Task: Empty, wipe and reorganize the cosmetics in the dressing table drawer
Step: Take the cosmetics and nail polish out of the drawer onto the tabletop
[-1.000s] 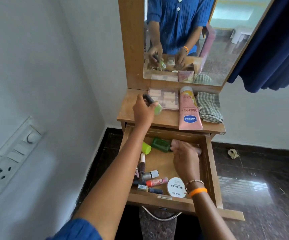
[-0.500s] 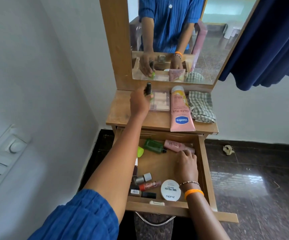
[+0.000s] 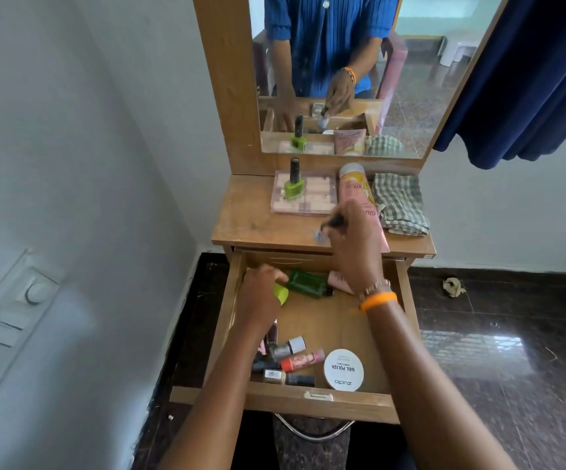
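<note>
The wooden drawer (image 3: 312, 400) stands pulled open. Inside, my left hand (image 3: 261, 295) curls over a lime-green item (image 3: 282, 295) at the back left, beside a dark green bottle (image 3: 308, 283) and a pink tube (image 3: 338, 281). My right hand (image 3: 354, 247) hovers over the tabletop (image 3: 247, 225), pinching a small silvery bottle (image 3: 320, 236) by its dark cap. A green nail polish (image 3: 293, 184) stands upright on a pink palette (image 3: 312, 201). Several small bottles (image 3: 285, 362) and a round white nail polish remover tub (image 3: 343, 369) lie at the drawer's front.
A pink Vaseline tube (image 3: 352, 188) and a folded checked cloth (image 3: 400, 205) lie on the tabletop's right side. The mirror (image 3: 410, 79) rises behind. A switch panel (image 3: 6, 320) sits on the left wall; a blue curtain (image 3: 539, 69) hangs right.
My left hand left the green nail polish standing on the palette and dropped into the drawer's back left. My right hand rose from the drawer to the tabletop with a small bottle.
</note>
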